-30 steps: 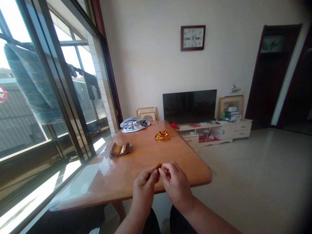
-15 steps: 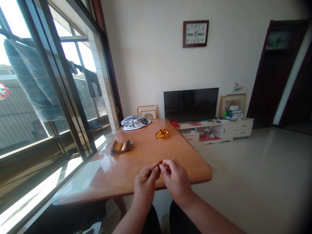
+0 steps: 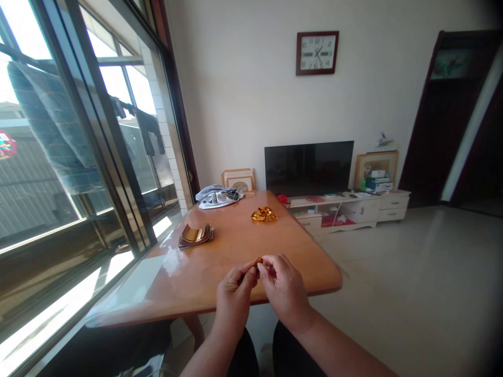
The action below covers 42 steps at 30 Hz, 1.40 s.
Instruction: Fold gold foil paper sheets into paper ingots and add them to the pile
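Observation:
My left hand [image 3: 234, 293] and my right hand [image 3: 283, 287] meet over the near edge of a wooden table [image 3: 220, 272]. Both pinch a small folded piece of gold foil paper [image 3: 257, 260] between thumbs and fingertips; only its top corner shows. Farther along the table lies a small pile of folded gold foil pieces [image 3: 264, 214]. A curved stack of gold foil sheets [image 3: 195, 235] rests near the window side.
A crumpled grey cloth [image 3: 218, 196] lies at the table's far end. Tall glass windows [image 3: 78, 157] run along the left. A television [image 3: 308, 167] on a low white cabinet [image 3: 353, 209] stands against the far wall, under a wall clock [image 3: 316, 52]. Tiled floor spreads to the right.
The hands stay pinched on the foil piece with only slight finger shifts. The view has tilted a little, so the room sits slightly higher in the frame.

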Tool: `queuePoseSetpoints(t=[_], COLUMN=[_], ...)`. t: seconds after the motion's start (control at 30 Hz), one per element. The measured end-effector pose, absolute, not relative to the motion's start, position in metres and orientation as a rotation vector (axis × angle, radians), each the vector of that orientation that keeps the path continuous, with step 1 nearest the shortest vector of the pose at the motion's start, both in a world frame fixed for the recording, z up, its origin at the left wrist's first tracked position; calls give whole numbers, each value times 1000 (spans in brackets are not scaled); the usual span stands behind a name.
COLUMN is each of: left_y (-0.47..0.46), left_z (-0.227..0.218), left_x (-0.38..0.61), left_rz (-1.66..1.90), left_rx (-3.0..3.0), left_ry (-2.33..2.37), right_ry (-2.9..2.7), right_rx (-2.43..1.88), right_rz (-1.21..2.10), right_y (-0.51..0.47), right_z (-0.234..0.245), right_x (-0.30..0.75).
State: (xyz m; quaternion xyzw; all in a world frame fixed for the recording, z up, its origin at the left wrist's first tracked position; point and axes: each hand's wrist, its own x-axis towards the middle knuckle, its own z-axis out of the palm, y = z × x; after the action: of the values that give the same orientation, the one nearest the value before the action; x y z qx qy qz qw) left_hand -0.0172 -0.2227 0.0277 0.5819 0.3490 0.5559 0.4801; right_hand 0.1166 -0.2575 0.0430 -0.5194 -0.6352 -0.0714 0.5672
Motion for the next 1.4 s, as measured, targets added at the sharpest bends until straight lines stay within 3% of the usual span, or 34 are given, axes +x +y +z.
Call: queuePoseSetpoints(t=[0.6,0.97,1.4], left_y=[-224,-225,-224], left_z=[33,35,35], left_x=[-22,-20,-18], left_rz=[1539,1555,1513], left_rx=[1845,1926,1849], left_ry=[961,953,937], right_ry=[-1481,-1279,-1247], right_rx=[-1317,-1124,-1108], right_rz=[-55,410,372], right_y=[-258,-255,-255], right_z=[43,47,43], right_x=[114,114,114])
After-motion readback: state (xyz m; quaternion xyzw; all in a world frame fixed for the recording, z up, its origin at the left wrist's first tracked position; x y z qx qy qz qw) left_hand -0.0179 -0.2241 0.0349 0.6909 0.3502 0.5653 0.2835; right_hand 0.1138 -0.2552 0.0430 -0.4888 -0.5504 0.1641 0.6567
